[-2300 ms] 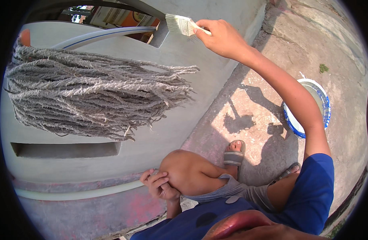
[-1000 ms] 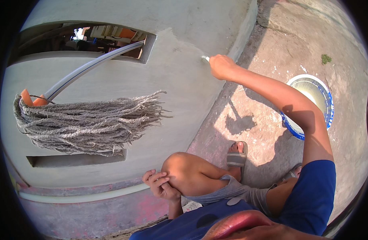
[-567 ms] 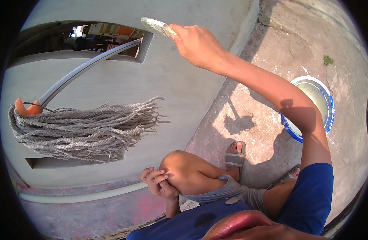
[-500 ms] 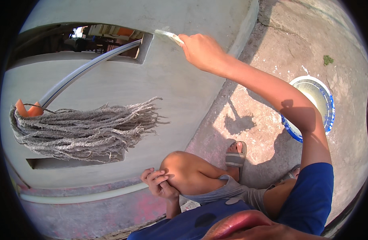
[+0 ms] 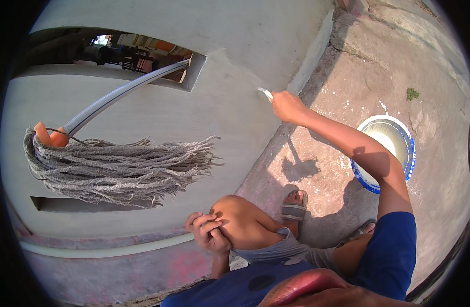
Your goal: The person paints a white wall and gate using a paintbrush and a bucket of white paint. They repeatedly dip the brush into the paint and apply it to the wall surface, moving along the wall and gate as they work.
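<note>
My right hand (image 5: 289, 107) is closed around a paintbrush (image 5: 265, 94) with a pale handle. The brush's bristles are against the grey wall (image 5: 235, 117), right of the opening and near the wall's corner. My left hand (image 5: 209, 233) rests beside my bent knee, its fingers curled and nothing visible in them. To the left, a string mop (image 5: 117, 171) with grey strands hangs in front of the wall. Its orange clamp joins a pale, blue-striped pole (image 5: 122, 92) that runs into the opening.
A white bucket with a blue rim (image 5: 409, 153) stands on the concrete floor (image 5: 342, 148) at right, pale liquid inside. The long wall opening (image 5: 196, 71) shows dim furniture beyond. A white pipe (image 5: 107, 249) runs along the wall's base. My sandalled foot (image 5: 294, 207) is near the wall.
My right hand and the paintbrush have moved right and down the wall, away from the opening's corner. The whole view has shifted slightly. My left hand stays by the knee.
</note>
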Available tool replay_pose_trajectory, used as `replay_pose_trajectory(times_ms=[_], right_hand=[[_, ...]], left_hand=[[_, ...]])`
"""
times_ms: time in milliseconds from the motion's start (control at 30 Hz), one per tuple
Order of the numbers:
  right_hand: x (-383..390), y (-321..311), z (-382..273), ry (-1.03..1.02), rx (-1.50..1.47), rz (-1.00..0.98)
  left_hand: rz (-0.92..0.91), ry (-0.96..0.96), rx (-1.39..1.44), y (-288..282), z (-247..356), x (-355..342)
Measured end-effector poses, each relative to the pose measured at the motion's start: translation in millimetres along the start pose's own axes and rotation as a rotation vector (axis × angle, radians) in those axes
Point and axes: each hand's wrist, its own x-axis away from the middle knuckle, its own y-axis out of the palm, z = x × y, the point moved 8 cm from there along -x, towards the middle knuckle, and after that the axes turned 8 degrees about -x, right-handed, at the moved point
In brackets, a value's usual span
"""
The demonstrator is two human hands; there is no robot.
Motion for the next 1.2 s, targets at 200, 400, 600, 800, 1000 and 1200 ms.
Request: replay_pose_trajectory(times_ms=[200,400,600,800,1000,1200], right_hand=[[-5.4,-71.9,-78.4,-0.181,-0.390,0.302],[-23.4,-95.9,-97.2,-0.317,-0.295,0.399],[-19.2,-31.2,-17.5,-0.190,0.016,0.300],[7.8,21.1,52.3,0.099,0.285,-0.050],[-24.6,-49.8,-60.2,-0.127,-0.270,0.171],[-36.6,-50.4,-84.3,-0.117,-0.562,0.103]], left_hand=[[-0.005,0.014,-0.011,2.3,2.5,-2.5],[0.002,0.006,0.028,-4.0,-1.9,2.3],[0.000,0.009,0.004,-12.7,-5.2,9.0],[0.012,0.064,0.006,-24.9,-5.0,17.8],[0.031,0.044,0.048,-35.9,-19.3,25.5],[0.110,-0.070,0.048,-39.3,-37.3,32.8]])
